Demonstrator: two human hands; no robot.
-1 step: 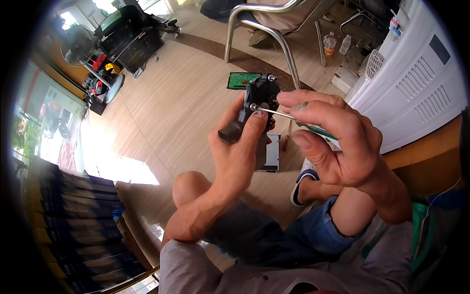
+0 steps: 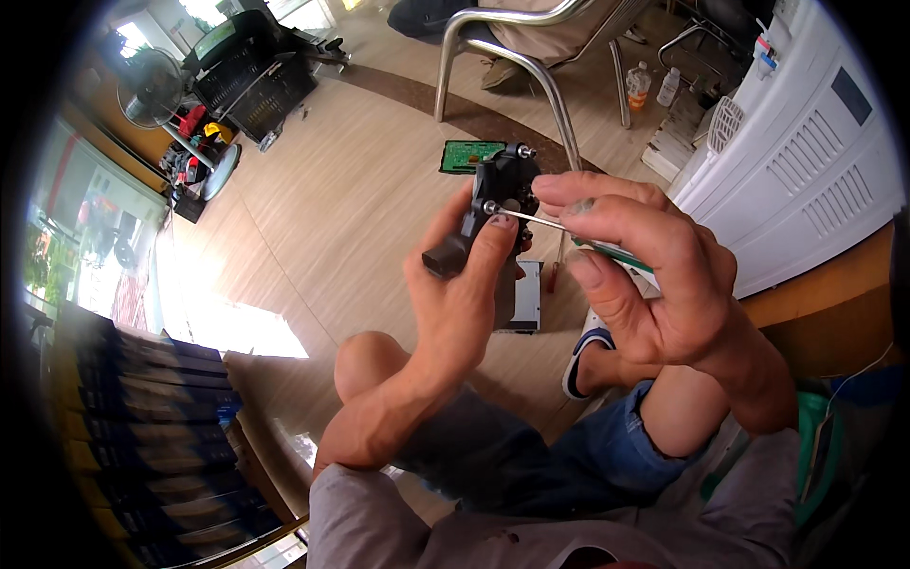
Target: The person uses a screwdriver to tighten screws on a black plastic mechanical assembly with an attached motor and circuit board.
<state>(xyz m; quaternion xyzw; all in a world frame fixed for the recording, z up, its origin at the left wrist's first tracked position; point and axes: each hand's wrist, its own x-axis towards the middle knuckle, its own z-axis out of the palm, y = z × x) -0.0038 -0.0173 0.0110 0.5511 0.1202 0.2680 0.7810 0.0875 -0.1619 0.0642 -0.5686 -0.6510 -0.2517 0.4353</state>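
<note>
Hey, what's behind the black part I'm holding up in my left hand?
Behind the black part, a green circuit board and a pale flat box show on the floor, both partly covered. Anything directly behind the part and your left hand is hidden.

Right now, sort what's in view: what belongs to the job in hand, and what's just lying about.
Belongs to the job:
black plastic assembly, held in the left hand
green-handled screwdriver, in the right hand, tip at the assembly

Apparently just lying about:
green circuit board on the floor, though possibly related
two plastic bottles
pedestal fan
</note>
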